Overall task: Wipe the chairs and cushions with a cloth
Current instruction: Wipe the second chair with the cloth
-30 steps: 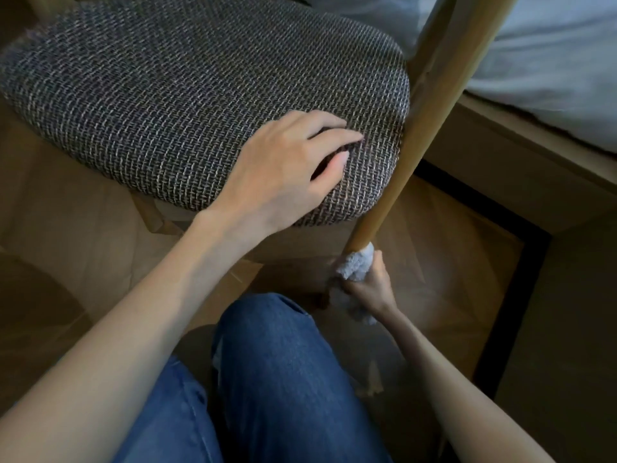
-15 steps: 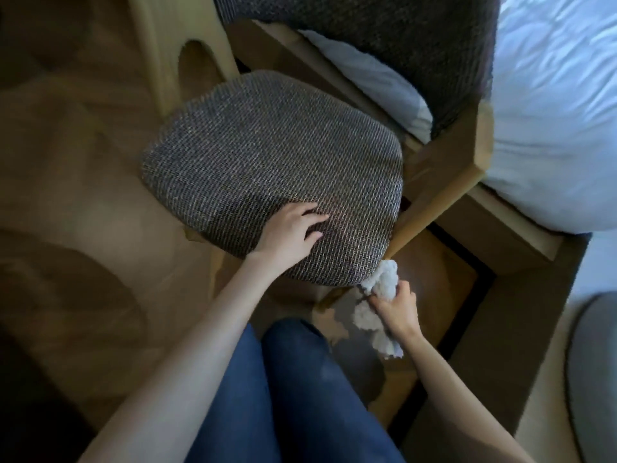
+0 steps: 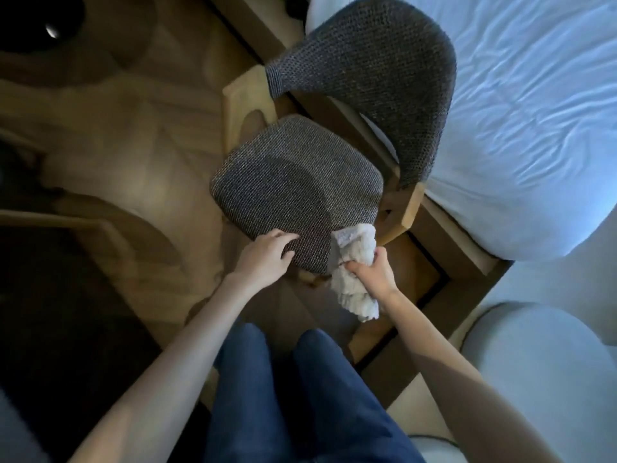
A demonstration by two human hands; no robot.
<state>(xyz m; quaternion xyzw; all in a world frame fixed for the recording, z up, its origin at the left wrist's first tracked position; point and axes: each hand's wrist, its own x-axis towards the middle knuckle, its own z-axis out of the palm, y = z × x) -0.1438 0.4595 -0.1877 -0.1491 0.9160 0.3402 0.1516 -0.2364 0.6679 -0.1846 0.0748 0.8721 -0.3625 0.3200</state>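
Bunched tight in the right hand (image 3: pixel 372 272), a white cloth (image 3: pixel 355 243) meets the near right corner of the cushion (image 3: pixel 293 182), its upper fold touching the weave and its loose tail hanging toward the floor (image 3: pixel 133 162). The left hand (image 3: pixel 267 259) rests on the cushion's near edge, fingers lightly bent on top and clasping nothing that shows, bracing the chair (image 3: pixel 238 105), which stands against a bed (image 3: pixel 534 111) at right.

The step in hand looks to be the start of the cushion wipe. Done well, it likely calls for spreading the cloth flatter under the palm so that more of it bears on the coarse weave. Long overlapping strokes would then run from this near corner toward the far edge under the backrest (image 3: pixel 384 78). The left hand should press the cushion firm and shift clear as strokes cross to the left. The dangling tail could snag on the chair; gathering it into the fist would prevent that.
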